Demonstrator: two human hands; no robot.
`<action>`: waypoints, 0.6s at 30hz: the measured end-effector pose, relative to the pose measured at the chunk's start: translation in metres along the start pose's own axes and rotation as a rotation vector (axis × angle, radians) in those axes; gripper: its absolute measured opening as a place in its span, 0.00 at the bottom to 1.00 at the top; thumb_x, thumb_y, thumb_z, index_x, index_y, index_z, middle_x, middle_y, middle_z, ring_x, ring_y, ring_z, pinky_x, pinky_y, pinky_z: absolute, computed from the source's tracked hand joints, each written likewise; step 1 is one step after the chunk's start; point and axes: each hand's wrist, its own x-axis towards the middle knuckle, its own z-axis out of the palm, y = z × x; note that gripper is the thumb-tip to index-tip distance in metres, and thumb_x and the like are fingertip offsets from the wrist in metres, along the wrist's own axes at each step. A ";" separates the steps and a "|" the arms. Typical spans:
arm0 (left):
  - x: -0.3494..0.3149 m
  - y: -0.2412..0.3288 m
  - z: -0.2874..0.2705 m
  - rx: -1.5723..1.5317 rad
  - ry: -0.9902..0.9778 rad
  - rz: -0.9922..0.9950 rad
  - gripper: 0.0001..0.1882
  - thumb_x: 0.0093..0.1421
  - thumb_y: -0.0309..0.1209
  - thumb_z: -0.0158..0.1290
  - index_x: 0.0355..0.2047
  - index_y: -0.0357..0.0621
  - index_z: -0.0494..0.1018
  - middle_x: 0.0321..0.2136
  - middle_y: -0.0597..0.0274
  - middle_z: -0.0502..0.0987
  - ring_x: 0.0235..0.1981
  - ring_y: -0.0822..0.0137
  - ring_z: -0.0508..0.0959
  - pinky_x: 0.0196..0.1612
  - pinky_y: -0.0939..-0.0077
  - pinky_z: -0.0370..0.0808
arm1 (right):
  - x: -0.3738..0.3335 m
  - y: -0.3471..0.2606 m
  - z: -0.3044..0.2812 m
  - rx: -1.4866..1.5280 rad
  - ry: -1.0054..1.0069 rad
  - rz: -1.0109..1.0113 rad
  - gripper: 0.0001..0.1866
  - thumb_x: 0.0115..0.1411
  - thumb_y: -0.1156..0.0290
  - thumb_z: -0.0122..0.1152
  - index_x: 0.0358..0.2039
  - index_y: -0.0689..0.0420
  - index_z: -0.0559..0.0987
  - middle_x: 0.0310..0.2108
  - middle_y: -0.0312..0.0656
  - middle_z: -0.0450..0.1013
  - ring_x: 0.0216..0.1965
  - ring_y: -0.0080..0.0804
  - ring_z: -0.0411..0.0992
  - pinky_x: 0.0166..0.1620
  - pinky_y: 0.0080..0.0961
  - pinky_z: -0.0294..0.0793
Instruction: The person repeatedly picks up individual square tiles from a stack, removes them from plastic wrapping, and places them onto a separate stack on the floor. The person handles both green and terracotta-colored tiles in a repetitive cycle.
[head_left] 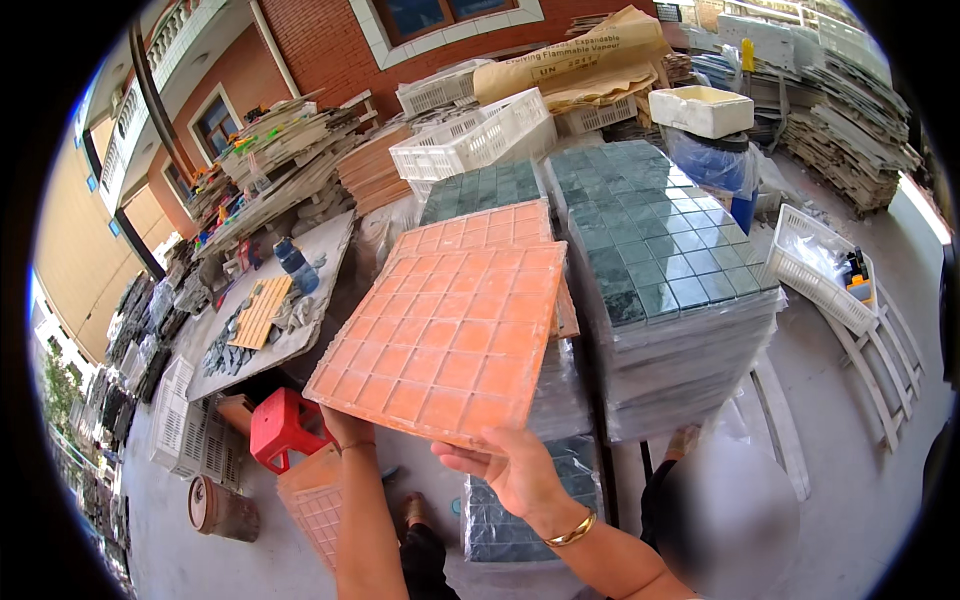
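An orange tray (440, 325) with a square grid of ridges is tilted in front of me. My left hand (347, 428) grips its lower left corner, the fingers partly hidden beneath it. At the near edge, my right hand (515, 478) has its thumb against the rim and its fingers below; a gold bangle is on that wrist. Just behind lies another orange grid tray (480, 228), partly covered by the front one. Right of them, dark green square tiles (655, 230) top a tall stack wrapped in clear film (680, 365).
A red stool (283, 428), a lidded brown bucket (222, 508) and an orange grid sheet (318, 500) are at lower left. Film-wrapped green tiles (535, 510) sit low by my right forearm. Another person (725, 515) is close at lower right. White crates (475, 135) stand behind.
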 end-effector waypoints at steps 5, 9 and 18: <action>0.001 0.001 -0.007 0.017 0.027 -0.001 0.23 0.57 0.42 0.32 0.48 0.42 0.58 0.48 0.58 0.61 0.47 0.59 0.64 0.49 0.66 0.61 | -0.001 -0.001 0.000 -0.025 0.031 -0.006 0.18 0.52 0.72 0.41 0.39 0.75 0.62 0.38 0.56 0.65 0.38 0.45 0.68 0.42 0.33 0.69; 0.001 -0.005 0.004 -0.047 0.038 -0.034 0.23 0.57 0.42 0.31 0.48 0.42 0.57 0.48 0.58 0.61 0.47 0.59 0.64 0.49 0.66 0.62 | 0.001 0.001 -0.001 -0.047 0.039 -0.007 0.19 0.51 0.72 0.41 0.39 0.75 0.63 0.38 0.58 0.66 0.39 0.47 0.68 0.41 0.33 0.69; 0.024 -0.011 -0.014 -0.082 -0.003 -0.083 0.19 0.57 0.38 0.33 0.45 0.42 0.60 0.45 0.59 0.65 0.45 0.61 0.66 0.46 0.67 0.65 | 0.008 0.016 -0.008 -0.072 0.034 0.025 0.16 0.49 0.75 0.41 0.36 0.76 0.65 0.34 0.55 0.67 0.35 0.44 0.69 0.38 0.30 0.72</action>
